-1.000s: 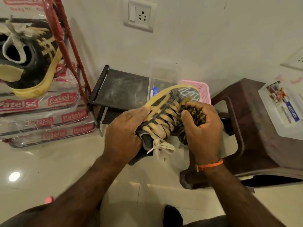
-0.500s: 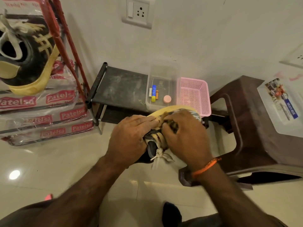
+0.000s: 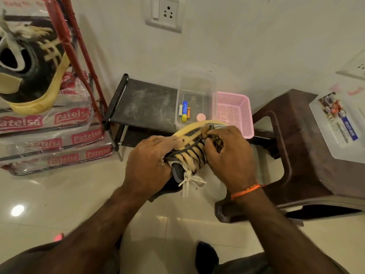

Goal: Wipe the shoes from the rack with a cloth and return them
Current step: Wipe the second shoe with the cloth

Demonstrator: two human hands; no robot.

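Here we hold a shoe (image 3: 194,153) in the air between both hands, above the pale floor (image 3: 69,198) and just in front of a low black rack (image 3: 146,103). Our left hand (image 3: 150,165) grips the shoe's side, fingers laid along the yellow sole edge and thumb curled under the upper. Our right hand (image 3: 230,155) is closed round a dark spotted cloth (image 3: 216,142), pressing it against the shoe near the laces. The white lace bow hangs below the tongue, between our wrists. An orange band (image 3: 245,190) sits on the right wrist.

On the rack's top, at its right end, stands a clear box (image 3: 194,86) holding a blue-and-yellow stick, two small batteries and a pink cap. A pink basket (image 3: 235,111) sits just beside it, touching or nearly so; we cannot tell which. To the right is a brown stool (image 3: 292,139) with a clear lidded box (image 3: 341,125) on its top.

At the left edge a second shoe (image 3: 31,74), black with a yellow sole, rests on stacked plastic-wrapped packs (image 3: 55,139) behind a red frame (image 3: 79,52). A wall socket (image 3: 164,13) is above the rack.
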